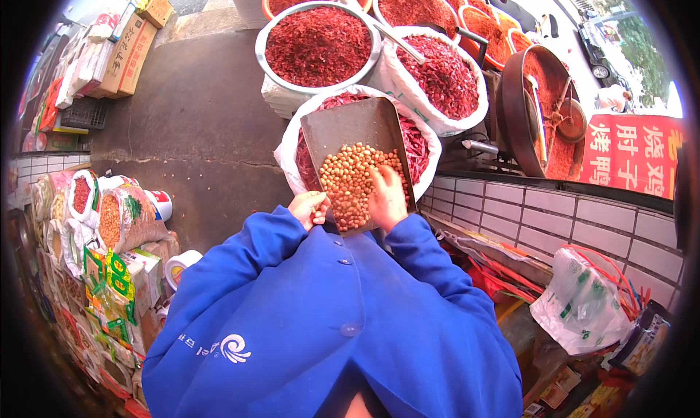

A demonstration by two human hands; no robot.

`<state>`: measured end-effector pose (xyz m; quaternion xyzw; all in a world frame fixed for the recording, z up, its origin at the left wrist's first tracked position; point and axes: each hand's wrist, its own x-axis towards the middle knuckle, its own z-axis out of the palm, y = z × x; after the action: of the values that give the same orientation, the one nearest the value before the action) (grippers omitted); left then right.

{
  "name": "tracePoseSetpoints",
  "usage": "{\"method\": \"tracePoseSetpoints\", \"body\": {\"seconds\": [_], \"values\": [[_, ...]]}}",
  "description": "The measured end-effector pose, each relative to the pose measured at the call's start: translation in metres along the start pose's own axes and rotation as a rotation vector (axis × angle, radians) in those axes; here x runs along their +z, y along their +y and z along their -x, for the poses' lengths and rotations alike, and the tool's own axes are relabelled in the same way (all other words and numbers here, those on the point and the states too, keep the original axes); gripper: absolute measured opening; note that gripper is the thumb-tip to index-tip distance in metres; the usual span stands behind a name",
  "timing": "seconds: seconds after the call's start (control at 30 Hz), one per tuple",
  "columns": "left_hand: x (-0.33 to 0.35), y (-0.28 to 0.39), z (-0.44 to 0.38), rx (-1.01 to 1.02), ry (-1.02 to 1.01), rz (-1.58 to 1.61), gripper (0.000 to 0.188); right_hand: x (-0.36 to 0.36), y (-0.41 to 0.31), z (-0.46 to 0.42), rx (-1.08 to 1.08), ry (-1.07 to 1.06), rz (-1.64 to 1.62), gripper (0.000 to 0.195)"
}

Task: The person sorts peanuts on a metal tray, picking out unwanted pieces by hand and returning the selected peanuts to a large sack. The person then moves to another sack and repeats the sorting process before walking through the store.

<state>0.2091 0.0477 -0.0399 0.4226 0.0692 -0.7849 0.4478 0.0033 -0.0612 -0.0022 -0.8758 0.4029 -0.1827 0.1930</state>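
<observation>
A dark metal scoop-shaped tray (350,124) rests on a white woven sack (290,144) of dried red chillies (418,139), its near end against my blue jacket. Round tan nuts or beans (350,172) lie heaped in the tray's nearer half. My right hand (387,196) reaches into the heap at its right side, fingers bent among the pieces; whether it grips any cannot be told. At the tray's lower left edge is my left hand (309,208), its fingers curled together; what they may hold is hidden.
Ahead stand a basin of crushed red chilli (318,46) and another chilli sack (440,82). A large round metal vessel (514,112) is at the right, beyond a white-tiled ledge (552,210). Open sacks of dry goods (109,221) stand at the left, with cardboard boxes (128,54) farther off.
</observation>
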Motion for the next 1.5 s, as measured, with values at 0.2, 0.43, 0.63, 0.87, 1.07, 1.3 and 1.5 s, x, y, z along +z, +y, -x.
{"method": "tracePoseSetpoints", "body": {"seconds": [0.2,0.43,0.63,0.87,1.07,1.3,1.5], "values": [[0.0,0.001,-0.001,-0.011,0.026,-0.011,0.025,-0.017,0.037,-0.02,0.247,-0.287,0.162,0.049],[-0.005,0.001,-0.006,-0.012,0.005,-0.028,0.025,-0.013,0.056,-0.05,-0.092,-0.321,0.436,0.019],[-0.002,0.002,-0.004,-0.003,-0.003,-0.032,0.028,-0.013,0.058,-0.055,0.219,-0.345,0.191,0.017],[-0.004,0.0,-0.005,-0.017,-0.009,-0.016,0.027,-0.093,0.099,0.024,0.459,-0.169,0.295,0.008],[-0.003,0.001,-0.006,-0.008,-0.019,-0.028,0.026,-0.076,0.072,0.046,0.202,0.067,-0.119,0.013],[-0.001,0.004,-0.006,-0.019,0.004,-0.076,0.026,0.024,0.042,0.037,0.325,-0.017,0.024,0.064],[-0.009,0.002,-0.009,-0.007,-0.034,-0.056,0.025,0.028,-0.018,0.025,0.17,-0.199,-0.268,0.065]]}}
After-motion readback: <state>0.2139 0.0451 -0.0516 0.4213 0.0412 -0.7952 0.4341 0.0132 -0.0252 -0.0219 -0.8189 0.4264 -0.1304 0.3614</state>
